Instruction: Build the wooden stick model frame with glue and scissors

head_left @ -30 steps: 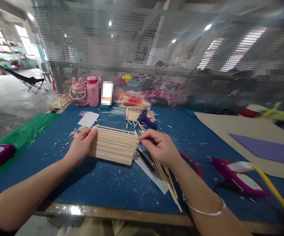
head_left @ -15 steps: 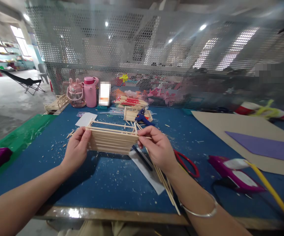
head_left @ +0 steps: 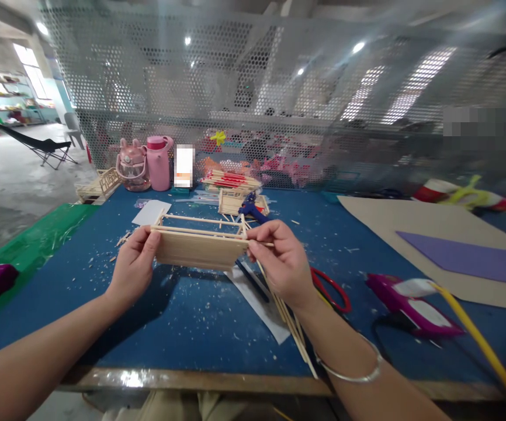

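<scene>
Blue-topped table (head_left: 196, 327): left fingers (head_left: 151, 245) pinch pale slatted wooden-stick frame (head_left: 196, 251), right fingers (head_left: 260, 252) thin pale stick (head_left: 269, 244) at corner; near face looks filled, back open, loose wooden sticks (head_left: 303, 349) spare.

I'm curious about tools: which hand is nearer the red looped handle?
Right: the right hand is just left of the handle; the left hand is farther left, gripping the pale wooden-stick frame.

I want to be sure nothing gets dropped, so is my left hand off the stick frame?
No, the left hand grips the left end of the stick frame.
</scene>
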Available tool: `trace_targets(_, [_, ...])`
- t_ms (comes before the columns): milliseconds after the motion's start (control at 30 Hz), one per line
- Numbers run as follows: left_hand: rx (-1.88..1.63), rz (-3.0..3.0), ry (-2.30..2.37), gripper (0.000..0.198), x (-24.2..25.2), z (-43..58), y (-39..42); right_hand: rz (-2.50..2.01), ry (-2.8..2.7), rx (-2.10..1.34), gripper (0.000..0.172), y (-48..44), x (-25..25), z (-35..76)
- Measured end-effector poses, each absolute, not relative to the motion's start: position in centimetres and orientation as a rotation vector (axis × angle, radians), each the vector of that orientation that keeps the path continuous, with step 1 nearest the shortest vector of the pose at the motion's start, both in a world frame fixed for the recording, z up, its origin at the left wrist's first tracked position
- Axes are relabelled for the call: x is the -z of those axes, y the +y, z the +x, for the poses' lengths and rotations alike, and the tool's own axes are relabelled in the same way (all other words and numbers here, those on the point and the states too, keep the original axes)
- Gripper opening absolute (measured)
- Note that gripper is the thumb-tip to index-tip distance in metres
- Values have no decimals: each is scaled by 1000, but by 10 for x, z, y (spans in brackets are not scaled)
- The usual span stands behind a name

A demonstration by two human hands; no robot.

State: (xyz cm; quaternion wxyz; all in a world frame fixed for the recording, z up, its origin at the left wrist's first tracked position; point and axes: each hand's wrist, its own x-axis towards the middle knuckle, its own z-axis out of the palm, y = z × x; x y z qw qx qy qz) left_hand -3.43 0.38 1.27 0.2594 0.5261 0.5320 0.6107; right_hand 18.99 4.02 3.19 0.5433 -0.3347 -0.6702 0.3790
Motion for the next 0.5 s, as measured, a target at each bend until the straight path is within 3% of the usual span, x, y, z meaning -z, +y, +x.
trace_targets(200, [-1676, 1163, 1251, 35, -12, -35, 10, -795, -1546, -917, 16, 40, -33, 188])
trace_targets(500, [-1482, 1081, 1358, 67, -20, -41, 2, -966, -1170, -1627, 27, 53, -35, 185])
